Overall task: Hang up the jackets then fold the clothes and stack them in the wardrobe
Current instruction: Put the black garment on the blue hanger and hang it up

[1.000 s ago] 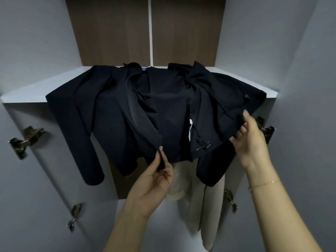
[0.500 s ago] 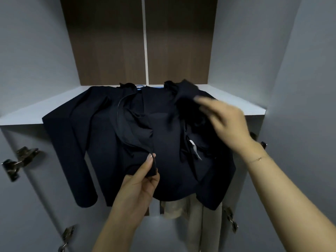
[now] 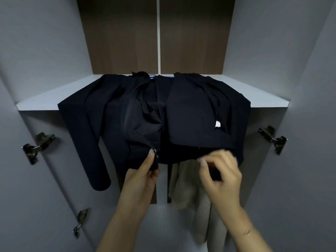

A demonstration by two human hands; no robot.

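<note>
A dark navy jacket (image 3: 190,117) lies spread on the white wardrobe shelf (image 3: 45,100), its lower part and left sleeve hanging over the front edge. Its right side is folded in over the middle. My left hand (image 3: 143,177) pinches the left front edge near the hem. My right hand (image 3: 220,171), blurred by motion, grips the hem at the lower right.
Beige and light garments (image 3: 190,193) hang below the shelf, right of centre. Open doors stand on both sides with metal hinges (image 3: 38,146) (image 3: 272,139) (image 3: 80,222). A brown back panel (image 3: 127,37) closes the compartment above the shelf.
My right hand folded the jacket's right side across the middle, then dropped to the hem. My left hand kept its pinch on the front edge.
</note>
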